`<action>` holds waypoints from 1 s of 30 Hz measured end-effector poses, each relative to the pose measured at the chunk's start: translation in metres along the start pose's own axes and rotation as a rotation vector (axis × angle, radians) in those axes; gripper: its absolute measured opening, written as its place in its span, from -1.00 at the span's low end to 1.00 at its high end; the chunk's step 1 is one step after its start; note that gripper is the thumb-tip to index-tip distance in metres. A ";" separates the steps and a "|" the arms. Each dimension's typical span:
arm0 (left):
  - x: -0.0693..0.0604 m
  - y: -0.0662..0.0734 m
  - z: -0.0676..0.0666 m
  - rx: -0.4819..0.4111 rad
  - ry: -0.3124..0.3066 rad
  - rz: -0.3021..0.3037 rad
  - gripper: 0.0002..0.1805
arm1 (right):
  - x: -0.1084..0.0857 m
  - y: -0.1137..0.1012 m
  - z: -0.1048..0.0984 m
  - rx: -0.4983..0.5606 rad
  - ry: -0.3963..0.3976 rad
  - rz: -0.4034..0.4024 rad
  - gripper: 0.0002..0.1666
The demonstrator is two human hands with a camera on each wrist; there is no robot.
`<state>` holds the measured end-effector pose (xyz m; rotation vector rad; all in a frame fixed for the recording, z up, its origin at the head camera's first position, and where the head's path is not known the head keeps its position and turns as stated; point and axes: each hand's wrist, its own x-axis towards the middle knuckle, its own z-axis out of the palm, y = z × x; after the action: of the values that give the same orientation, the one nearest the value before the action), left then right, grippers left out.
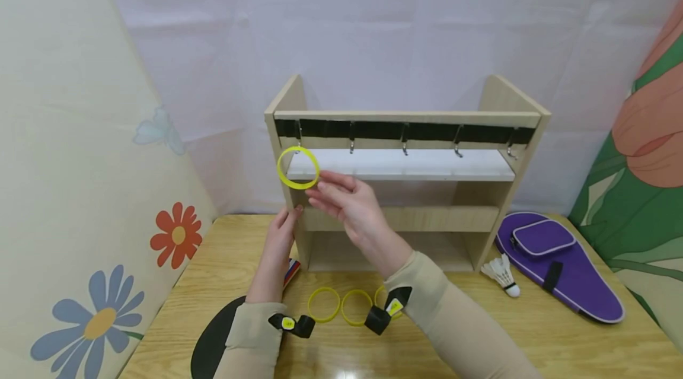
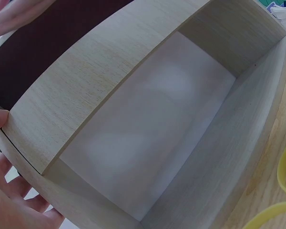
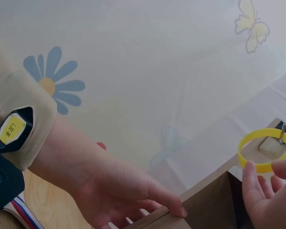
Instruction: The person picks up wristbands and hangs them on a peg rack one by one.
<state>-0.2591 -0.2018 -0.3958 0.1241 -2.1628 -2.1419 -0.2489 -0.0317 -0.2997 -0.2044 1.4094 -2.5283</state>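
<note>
My right hand (image 1: 354, 207) pinches a thin yellow ring (image 1: 299, 185) between thumb and fingertips, at the left end of a wooden shelf unit (image 1: 400, 219). The ring is right by the leftmost metal hook (image 1: 299, 130). In the right wrist view that hook (image 3: 283, 133) overlaps the ring's far edge; whether the ring hangs on it I cannot tell. My left hand (image 1: 280, 233) grips the unit's left side panel, thumb on the front and fingers (image 2: 19, 186) around the outside. Several hooks line a black strip (image 1: 325, 129) across the front.
More yellow rings (image 1: 309, 306) lie on the wooden table (image 1: 341, 355) before the unit. At right are a shuttlecock (image 1: 500, 275) and a purple racket-shaped case (image 1: 565, 266). A black rounded object (image 1: 210, 340) and a striped item (image 1: 291, 271) lie by the left forearm.
</note>
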 end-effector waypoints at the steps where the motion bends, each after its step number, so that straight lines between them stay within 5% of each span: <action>1: 0.000 0.000 0.000 0.003 -0.001 -0.001 -0.43 | 0.000 0.000 0.000 -0.006 -0.001 0.001 -0.60; 16: -0.001 0.000 0.001 0.007 0.004 -0.004 -0.41 | -0.007 0.009 -0.021 -0.100 0.003 0.050 -0.58; 30: -0.002 0.000 0.000 0.000 -0.009 -0.006 -0.42 | -0.022 0.020 -0.066 -0.233 -0.025 0.055 -0.53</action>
<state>-0.2573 -0.2013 -0.3959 0.1212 -2.1700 -2.1493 -0.2406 0.0182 -0.3512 -0.2331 1.6744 -2.3068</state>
